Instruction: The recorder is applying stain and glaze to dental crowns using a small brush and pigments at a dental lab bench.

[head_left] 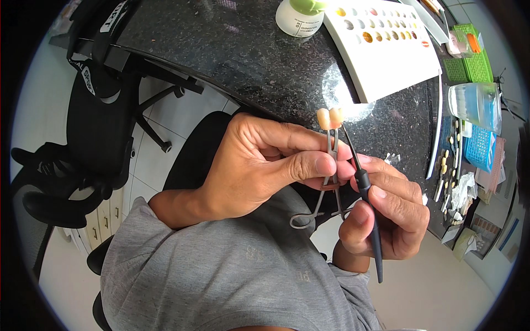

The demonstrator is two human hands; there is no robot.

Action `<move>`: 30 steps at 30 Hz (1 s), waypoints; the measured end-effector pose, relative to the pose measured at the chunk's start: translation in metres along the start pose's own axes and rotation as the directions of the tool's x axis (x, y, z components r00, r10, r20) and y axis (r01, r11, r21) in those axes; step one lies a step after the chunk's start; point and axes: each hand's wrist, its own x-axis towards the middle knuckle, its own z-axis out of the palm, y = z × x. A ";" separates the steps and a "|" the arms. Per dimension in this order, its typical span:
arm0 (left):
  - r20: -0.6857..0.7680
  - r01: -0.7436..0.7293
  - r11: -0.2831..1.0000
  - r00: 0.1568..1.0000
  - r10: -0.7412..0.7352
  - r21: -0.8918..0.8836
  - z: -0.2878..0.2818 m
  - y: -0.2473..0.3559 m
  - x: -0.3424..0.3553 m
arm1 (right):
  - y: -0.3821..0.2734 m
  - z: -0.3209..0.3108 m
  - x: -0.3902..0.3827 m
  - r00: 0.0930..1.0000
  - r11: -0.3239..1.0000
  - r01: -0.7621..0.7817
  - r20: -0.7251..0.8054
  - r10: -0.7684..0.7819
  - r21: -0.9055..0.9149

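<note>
My left hand [276, 160] is closed around a pair of steel hemostat forceps [329, 149], thumb and fingers pinching the shanks. The finger rings hang below toward my lap. At the upper tips of the forceps sit two tooth-coloured dental crowns [330, 118], side by side. My right hand [392, 212] grips a fine brush [374, 229] with a slim dark handle, held like a pen. Its thin dark tip points up beside the right crown; whether it touches cannot be made out. The fingertips of both hands meet near the forceps.
A dark speckled countertop [248, 60] lies ahead. On it stand a white jar with a green lid [300, 19] and a white box with coloured dots [386, 66]. Rightward are a clear container [475, 105], blue basket [479, 148], green baskets [479, 63] and tooth shade tabs [445, 165]. A black chair [102, 121] stands left.
</note>
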 end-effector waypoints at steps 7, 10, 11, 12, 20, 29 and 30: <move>-0.013 0.024 0.999 1.000 -0.024 0.025 0.001 0.002 -0.001 | 0.000 0.000 0.000 1.000 1.000 -0.001 0.002 0.001 0.004; -0.014 0.013 0.999 1.000 -0.012 0.043 0.000 0.000 0.000 | -0.001 0.001 -0.001 1.000 1.000 -0.018 -0.016 0.018 0.005; -0.007 -0.002 0.999 1.000 0.003 0.050 -0.001 0.000 0.000 | -0.001 0.000 0.000 1.000 1.000 -0.018 -0.016 0.018 0.005; -0.007 -0.002 0.999 1.000 0.003 0.050 0.000 0.000 0.000 | 0.000 0.000 0.000 1.000 1.000 -0.010 -0.006 0.010 0.016; -0.021 -0.006 0.998 1.000 0.008 0.056 0.001 0.000 -0.001 | -0.001 -0.001 0.000 1.000 1.000 -0.019 0.009 0.019 0.017; -0.002 -0.005 0.999 1.000 0.005 0.050 -0.001 0.000 0.000 | -0.002 -0.001 -0.001 1.000 1.000 -0.027 -0.005 0.027 -0.007; -0.001 -0.005 0.999 1.000 0.005 0.050 0.000 0.000 0.000 | -0.001 -0.002 0.000 1.000 1.000 -0.020 0.004 0.020 -0.004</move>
